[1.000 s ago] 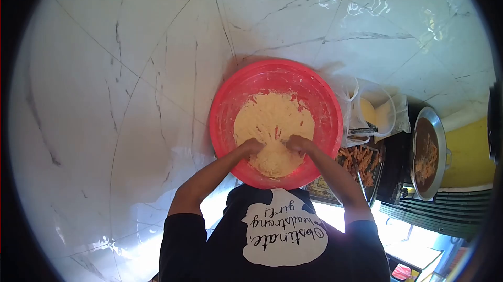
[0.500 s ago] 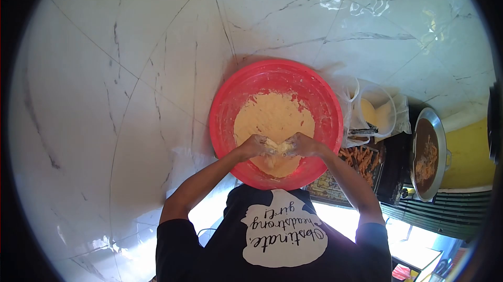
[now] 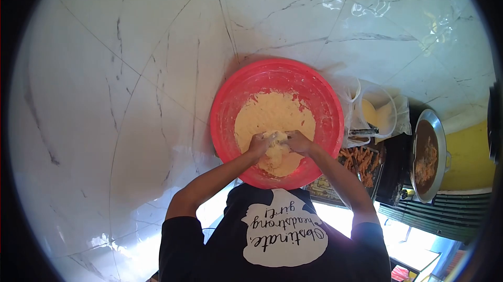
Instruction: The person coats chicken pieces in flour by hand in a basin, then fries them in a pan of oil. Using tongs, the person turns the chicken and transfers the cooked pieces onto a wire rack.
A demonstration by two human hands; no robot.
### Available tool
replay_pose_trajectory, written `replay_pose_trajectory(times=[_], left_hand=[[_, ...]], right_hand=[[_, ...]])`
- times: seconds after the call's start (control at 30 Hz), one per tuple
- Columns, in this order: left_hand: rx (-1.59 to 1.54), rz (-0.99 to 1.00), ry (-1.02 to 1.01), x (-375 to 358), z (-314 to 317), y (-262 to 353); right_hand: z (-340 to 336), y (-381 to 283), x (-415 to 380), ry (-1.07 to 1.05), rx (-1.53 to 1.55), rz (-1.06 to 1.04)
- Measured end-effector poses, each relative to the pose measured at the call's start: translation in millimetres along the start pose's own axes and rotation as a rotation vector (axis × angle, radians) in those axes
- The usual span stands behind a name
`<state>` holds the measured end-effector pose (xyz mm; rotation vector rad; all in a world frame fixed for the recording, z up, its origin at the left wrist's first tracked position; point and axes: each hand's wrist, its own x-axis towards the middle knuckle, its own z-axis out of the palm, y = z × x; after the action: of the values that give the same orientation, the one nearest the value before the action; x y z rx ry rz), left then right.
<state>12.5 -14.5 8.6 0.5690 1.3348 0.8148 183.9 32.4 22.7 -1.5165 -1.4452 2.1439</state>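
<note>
Fingers of both hands curl inward around a pale, floury clump; exact fingertip contact too small to tell. Left hand on the clump's left, right hand on its right, both over the near half of a wide, round, red plastic basin. Loose pale-yellow powder covers much of the basin floor. Surface under basin mostly hidden.

Far side and left: glossy white marble-patterned wall tiles, grey veins, light glare. Just right of basin: clear plastic container, pale-yellow contents; nearer, a dark-edged rack tray bearing orange-brown fried pieces. Farther right: round silver metal pan, brown liquid, browned pieces inside. Green slatted panel near right; bright light below it.
</note>
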Motion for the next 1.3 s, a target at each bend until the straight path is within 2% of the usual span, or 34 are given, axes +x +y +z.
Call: replay_pose_trajectory(times=[0.07,0.1,0.17,0.2,0.27,0.3,0.37,0.4,0.47,0.5,0.57,0.6,0.67,0.7,0.77,0.8,0.87,0.9,0.97,1.0,1.07,1.1,1.17,1.2,1.27,1.3], left_hand=[[0.131,0.280,-0.190,-16,-9,14],[0.129,0.282,-0.187,-16,-15,17],[0.315,0.293,-0.499,-14,-30,21],[0.315,0.293,-0.498,-6,-34,25],[0.633,0.143,-0.414,14,-42,29],[0.634,0.145,-0.414,19,-38,27],[0.923,0.292,0.127,28,-23,24],[0.922,0.291,0.126,36,-20,16],[0.982,0.287,0.006,53,-17,2],[0.984,0.287,0.005,55,-17,-3],[0.964,0.127,-0.034,54,-19,-13],[0.963,0.124,-0.034,51,-24,-11],[0.825,0.246,-0.360,34,-41,0],[0.825,0.246,-0.360,22,-45,18],[0.845,0.077,-0.619,-1,-49,53],[0.846,0.077,-0.617,5,-51,53],[0.989,-0.132,-0.195,25,-56,38],[0.989,-0.128,-0.195,33,-54,29],[0.679,-0.454,-0.134,37,-41,6],[0.680,-0.453,-0.134,33,-33,-3],[0.431,-0.374,-0.213,26,-17,-10],[0.429,-0.380,-0.215,21,-14,-16],[0.197,-0.123,-0.246,18,-10,-13],[0.196,-0.128,-0.246,11,-10,-7],[0.167,-0.045,-0.214,1,-12,14],[0.167,-0.047,-0.213,4,-16,17]], right_hand=[[-13,5,-4,-0.111,-0.024,-0.246],[-19,0,-8,-0.113,-0.027,-0.246],[-24,-16,-22,-0.271,-0.085,-0.188],[-24,-23,-24,-0.272,-0.085,-0.189],[-18,-33,-23,-0.172,-0.240,-0.030],[-15,-21,-7,-0.171,-0.241,-0.032],[-11,15,41,0.237,-0.499,-0.351],[-3,15,46,0.237,-0.499,-0.350],[9,8,55,0.200,-1.092,-0.259],[12,4,52,0.202,-1.090,-0.258],[19,-10,32,0.023,-0.902,-0.054],[17,-14,22,0.021,-0.902,-0.052],[9,-20,-1,0.001,-0.826,-0.227],[6,-31,-13,0.001,-0.827,-0.227],[4,-49,-31,-0.218,-0.589,-0.121],[-1,-45,-24,-0.219,-0.590,-0.122],[-8,-25,-2,0.029,-0.580,0.090],[-8,-21,3,0.032,-0.581,0.089],[2,-10,10,0.003,-0.627,0.457],[5,2,17,0.004,-0.625,0.457],[4,21,34,-0.065,-0.444,0.310],[10,20,24,-0.067,-0.441,0.316],[18,-3,3,0.071,0.199,0.213],[16,0,3,0.070,0.200,0.217],[1,4,4,0.080,0.078,-0.013],[-3,1,0,0.078,0.080,-0.012]])
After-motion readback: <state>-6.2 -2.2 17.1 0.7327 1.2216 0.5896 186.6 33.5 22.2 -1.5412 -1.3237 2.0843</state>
